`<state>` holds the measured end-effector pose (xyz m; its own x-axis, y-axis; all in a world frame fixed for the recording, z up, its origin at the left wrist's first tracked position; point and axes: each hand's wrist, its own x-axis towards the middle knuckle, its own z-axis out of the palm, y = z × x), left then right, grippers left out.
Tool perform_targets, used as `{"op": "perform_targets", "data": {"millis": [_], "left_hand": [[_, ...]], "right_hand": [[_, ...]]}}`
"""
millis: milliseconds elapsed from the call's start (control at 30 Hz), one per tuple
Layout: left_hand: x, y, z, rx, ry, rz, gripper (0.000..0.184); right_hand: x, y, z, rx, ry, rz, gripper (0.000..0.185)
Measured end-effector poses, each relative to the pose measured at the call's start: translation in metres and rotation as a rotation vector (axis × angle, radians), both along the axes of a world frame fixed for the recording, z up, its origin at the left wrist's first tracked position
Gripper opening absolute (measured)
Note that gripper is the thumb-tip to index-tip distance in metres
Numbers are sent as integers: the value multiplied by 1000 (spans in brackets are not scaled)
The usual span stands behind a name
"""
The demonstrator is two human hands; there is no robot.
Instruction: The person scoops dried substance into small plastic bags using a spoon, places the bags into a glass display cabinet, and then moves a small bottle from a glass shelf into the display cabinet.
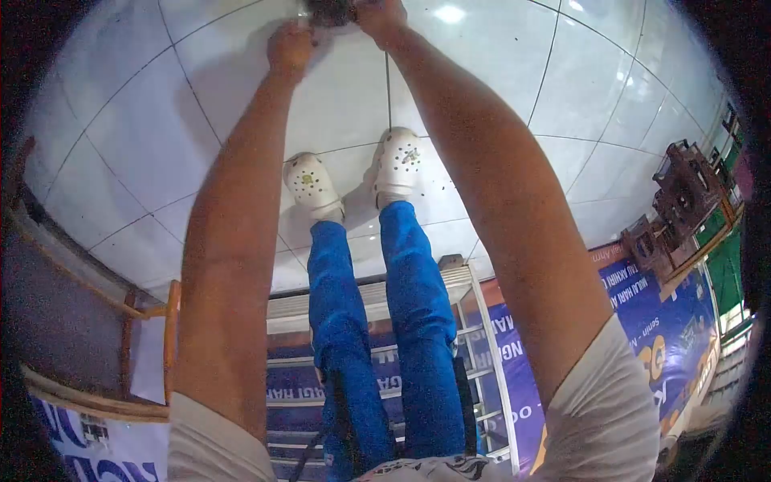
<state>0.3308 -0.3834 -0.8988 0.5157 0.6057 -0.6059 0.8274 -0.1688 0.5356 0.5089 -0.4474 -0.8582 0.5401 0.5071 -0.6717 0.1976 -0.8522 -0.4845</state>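
Observation:
Both arms reach out to the top edge of the view, over the white tiled floor (pixel 337 100). My left hand (pixel 290 48) is closed at the lower left of a dark object (pixel 329 11). My right hand (pixel 381 19) is closed at the object's right side and is partly cut off by the frame edge. The object is dark and blurred, and I cannot tell what it is. Below the hands, two white perforated clogs (pixel 314 183) are on the feet, with blue trousers (pixel 414 281) above them.
A white slatted rack (pixel 498 377) stands around the legs. Blue printed banners (pixel 666 337) hang at the lower right, beside brown ornate metal or wooden parts (pixel 683 201). A wooden frame (pixel 172 337) stands at the left, with another printed banner (pixel 104 438) below it.

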Motion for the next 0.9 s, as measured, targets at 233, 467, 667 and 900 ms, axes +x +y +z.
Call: {"op": "perform_targets", "data": {"millis": [233, 467, 667, 900], "left_hand": [[-49, -86, 113, -102, -427, 455, 31], [-52, -111, 331, -644, -655, 902, 39], [-57, -101, 527, -632, -621, 669, 37], [-63, -67, 730, -583, -703, 606, 31]], "right_hand": [[-40, -92, 45, 295, 228, -57, 23], [-53, -120, 298, 473, 357, -387, 32], [-46, -150, 471, 452, 535, -312, 36], [-26, -134, 683, 542, 470, -55, 32]]}}
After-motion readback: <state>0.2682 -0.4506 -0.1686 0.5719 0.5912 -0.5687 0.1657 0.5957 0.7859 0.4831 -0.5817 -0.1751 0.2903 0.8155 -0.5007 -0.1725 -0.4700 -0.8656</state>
